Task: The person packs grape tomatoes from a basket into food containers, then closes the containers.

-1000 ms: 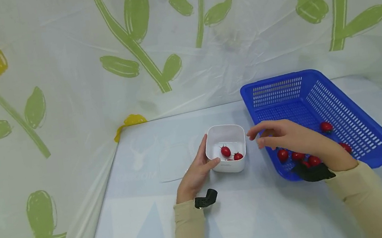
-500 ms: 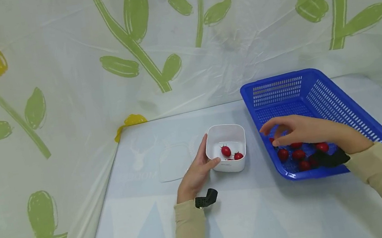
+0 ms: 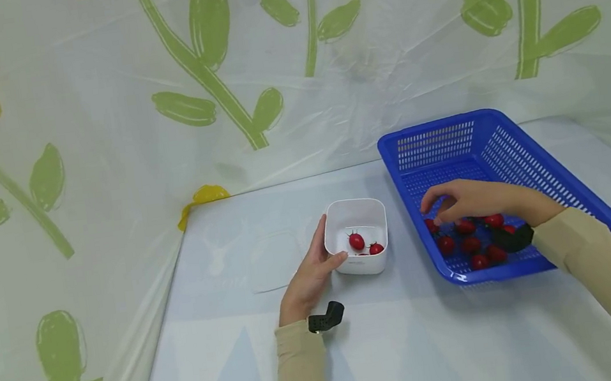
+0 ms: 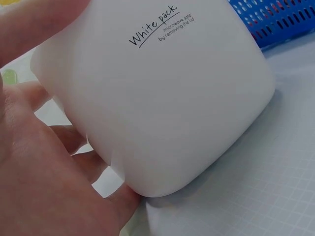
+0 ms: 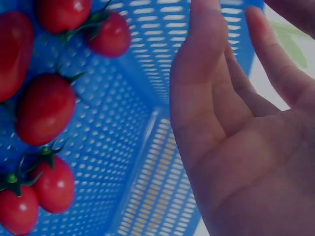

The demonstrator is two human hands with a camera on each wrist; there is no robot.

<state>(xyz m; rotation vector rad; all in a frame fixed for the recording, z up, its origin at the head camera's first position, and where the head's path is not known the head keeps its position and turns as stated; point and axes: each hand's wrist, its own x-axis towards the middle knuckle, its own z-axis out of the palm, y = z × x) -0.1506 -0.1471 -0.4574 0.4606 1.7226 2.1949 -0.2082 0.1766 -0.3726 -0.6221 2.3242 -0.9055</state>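
My left hand (image 3: 308,280) grips a white plastic container (image 3: 364,265) at its left side, thumb over the near rim and fingers along the wall. Inside lie a few cherry tomatoes, one upright tomato (image 3: 356,242) in plain sight. The left wrist view shows the wall printed "White pack". My right hand (image 3: 480,199) is over the left part of a blue plastic basket (image 3: 592,214), its fingers loosely bent just above a cherry tomato (image 3: 432,225) by the basket wall. Nothing shows in the palm in the right wrist view; the fingertips are partly cut off there.
Several more cherry tomatoes (image 3: 470,245) lie in the near part of the basket. Left of the container, a clear flat lid (image 3: 274,262) lies on the pale table. A flower-printed white curtain (image 3: 115,112) hangs behind the table.
My right hand has moved from beside the container rightward over the basket, then lowered slightly toward the tomato at its left wall. The left hand keeps its grip on the container.
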